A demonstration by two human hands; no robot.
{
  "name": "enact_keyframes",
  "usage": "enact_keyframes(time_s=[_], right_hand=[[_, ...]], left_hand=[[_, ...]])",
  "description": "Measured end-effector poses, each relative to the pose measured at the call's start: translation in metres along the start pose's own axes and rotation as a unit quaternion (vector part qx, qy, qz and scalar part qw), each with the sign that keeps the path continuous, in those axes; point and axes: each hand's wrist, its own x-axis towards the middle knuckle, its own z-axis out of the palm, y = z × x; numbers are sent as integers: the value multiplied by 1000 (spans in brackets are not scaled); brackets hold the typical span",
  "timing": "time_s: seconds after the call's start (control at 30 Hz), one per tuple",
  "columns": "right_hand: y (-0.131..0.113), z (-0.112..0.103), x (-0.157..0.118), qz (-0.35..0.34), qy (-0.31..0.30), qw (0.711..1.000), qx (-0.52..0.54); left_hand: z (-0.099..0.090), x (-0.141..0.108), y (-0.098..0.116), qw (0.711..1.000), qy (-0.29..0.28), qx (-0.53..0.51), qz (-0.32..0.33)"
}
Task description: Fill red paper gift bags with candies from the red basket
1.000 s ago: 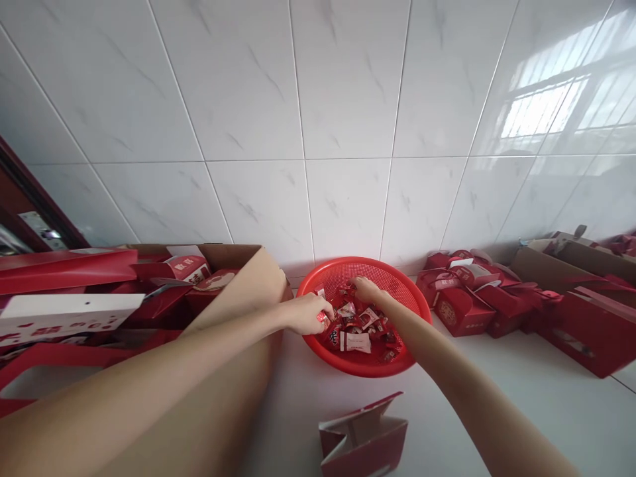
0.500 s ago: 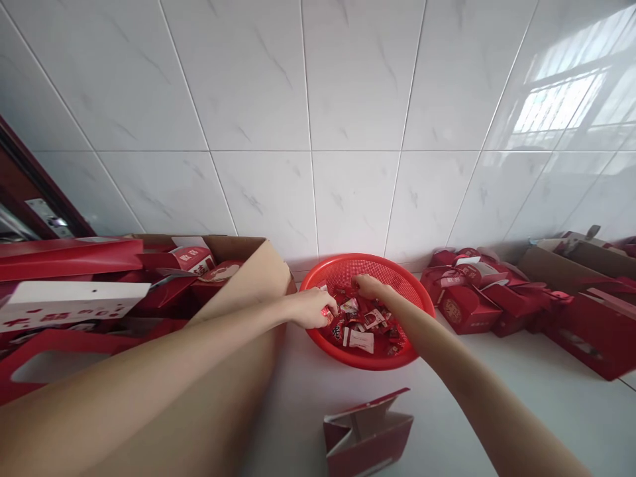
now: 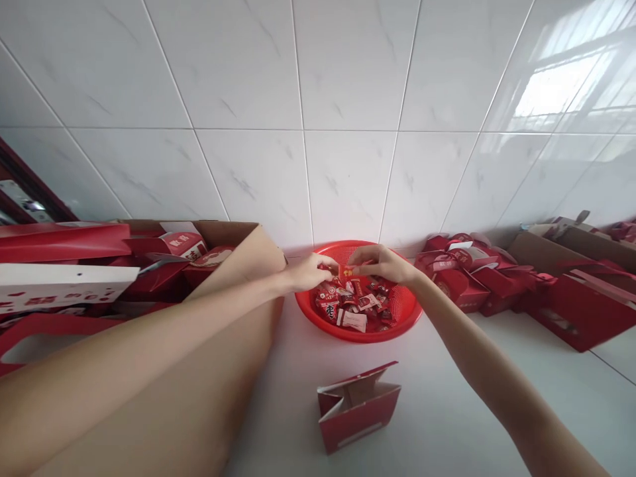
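A red plastic basket (image 3: 360, 336) holds many small wrapped sweets, mostly red, with a white packet (image 3: 352, 320) near its front. Over the basket's left side, my left hand (image 3: 314, 271) is closed on red wrapped sweets. My right hand (image 3: 380, 263) is above the back of the basket, its fingertips pinching a small red packet with yellow print (image 3: 346, 271), close beside my left fingers. In front of the basket stands a small dark red box (image 3: 360, 411) with its top open.
A large cardboard carton (image 3: 233, 324) full of red gift boxes is at the left. Folded red boxes (image 3: 460, 288) and another red box (image 3: 586, 311) sit at the right, by a second carton (image 3: 534, 255). A tiled wall (image 3: 348, 185) rises behind.
My right hand has lifted out of the sweets and now pinches the red packet. My left hand has come a little up and back beside it. The camera view has shifted slightly.
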Motion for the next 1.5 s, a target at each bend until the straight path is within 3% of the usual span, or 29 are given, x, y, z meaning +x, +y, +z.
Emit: enact_keyframes(time_s=[0.13,0.23,0.33,0.47,0.57,0.7,0.83,1.07,1.23,1.4,1.5], right_hand=[[1,17,-14,-17,18,998,-61],[3,25,-12,-13,48,997,-53],[4,27,-6,-19,66,997,-21],[9,23,3,3,115,993,33],[17,15,12,61,142,988,-6],[32,8,27,126,75,984,-106],[48,15,37,159,-19,971,-180],[58,33,27,188,-119,943,-248],[53,26,27,173,-146,949,-220],[50,11,27,148,-142,969,-134],[50,7,24,167,-143,975,-41]], left_hand=[[2,-1,3,996,-30,-86,9],[1,0,-5,998,-36,-33,48],[-1,2,-13,996,-7,30,83],[-3,3,-14,994,27,65,82],[-3,2,-11,992,48,102,53],[-2,2,-11,991,53,117,35],[-3,3,-12,992,52,109,35],[-3,2,-9,997,29,55,39],[-2,0,-6,998,32,22,43],[-3,3,-7,998,43,11,39],[-4,4,-8,998,44,14,40]])
